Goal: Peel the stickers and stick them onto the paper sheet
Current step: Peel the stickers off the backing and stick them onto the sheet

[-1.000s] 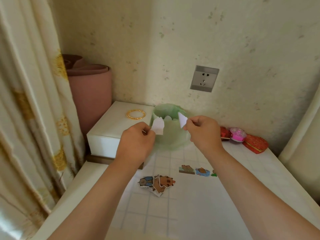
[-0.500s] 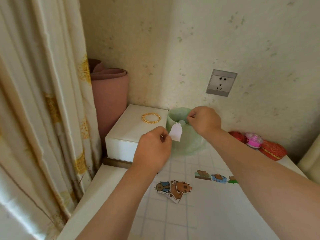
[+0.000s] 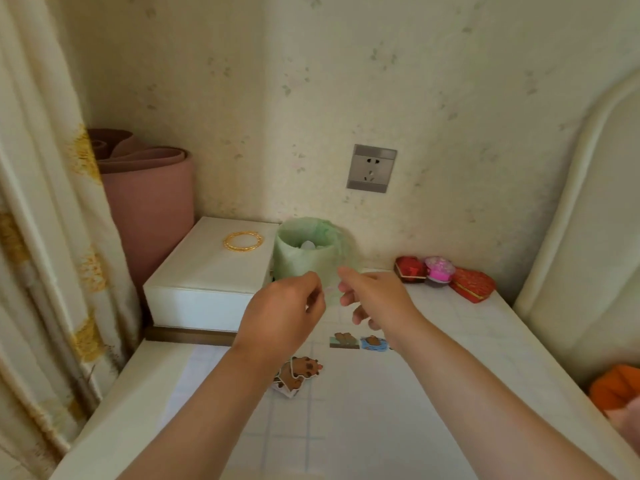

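Hands: two, the left hand (image 3: 284,313) and the right hand (image 3: 375,299). They are raised side by side just in front of the bin, close but apart.
Stickers on the sheet: two small cartoon bear stickers (image 3: 343,340) lie flat, side by side. The edge of a third shows at the right forearm.
Loose stickers: one small pile of brown bear cut-out stickers (image 3: 299,370) lies beside the left wrist. The number in the pile is unclear.
Sheet: one white grid-lined paper sheet (image 3: 346,427) lies flat on the white bench (image 3: 138,393).
Boxes: three heart-shaped boxes (image 3: 440,270), two red and one pink, sit in a row at the wall. One white rectangular box (image 3: 207,275) carries one gold bangle (image 3: 242,241).
Change: half a second ago the left hand pinched a white backing scrap and the right hand reached over the bin rim. Now no scrap shows in either hand, and the right hand is back from the rim.
Bin: one round bin lined with a pale green bag (image 3: 311,261) holds white paper scraps (image 3: 308,244).
Left grip: the fingers curl toward the thumb. With the blur I cannot tell whether they pinch anything.
Right grip: the fingers are loosely spread with the forefinger out, holding nothing.
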The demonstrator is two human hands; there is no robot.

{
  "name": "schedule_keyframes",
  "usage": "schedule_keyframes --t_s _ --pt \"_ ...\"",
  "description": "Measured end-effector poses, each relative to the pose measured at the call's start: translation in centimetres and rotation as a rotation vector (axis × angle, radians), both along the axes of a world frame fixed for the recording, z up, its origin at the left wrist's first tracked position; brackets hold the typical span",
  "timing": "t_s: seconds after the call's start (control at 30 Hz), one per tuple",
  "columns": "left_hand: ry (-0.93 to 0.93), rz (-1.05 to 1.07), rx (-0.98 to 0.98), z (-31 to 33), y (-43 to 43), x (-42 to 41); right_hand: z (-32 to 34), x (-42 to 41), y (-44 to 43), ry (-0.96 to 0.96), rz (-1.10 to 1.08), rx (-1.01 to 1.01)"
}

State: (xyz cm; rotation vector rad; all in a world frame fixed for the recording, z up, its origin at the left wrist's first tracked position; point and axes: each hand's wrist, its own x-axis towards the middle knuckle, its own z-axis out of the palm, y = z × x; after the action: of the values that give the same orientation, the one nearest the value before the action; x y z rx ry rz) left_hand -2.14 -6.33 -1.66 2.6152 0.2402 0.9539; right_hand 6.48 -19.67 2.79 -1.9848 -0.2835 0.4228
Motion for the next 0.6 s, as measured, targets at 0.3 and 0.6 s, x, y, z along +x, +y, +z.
schedule_keyframes --t_s 0.3,0.6 --pt "0.320 -0.252 -0.075 -0.1 -1.6 1.2 -1.5 2.3 -4.3 0.150 0.040 -0.101" --pt "0.342 -0.217 -0.356 -1.0 -3.9 2.7 -3.6 4.3 -8.4 -0.072 0.183 -0.188"
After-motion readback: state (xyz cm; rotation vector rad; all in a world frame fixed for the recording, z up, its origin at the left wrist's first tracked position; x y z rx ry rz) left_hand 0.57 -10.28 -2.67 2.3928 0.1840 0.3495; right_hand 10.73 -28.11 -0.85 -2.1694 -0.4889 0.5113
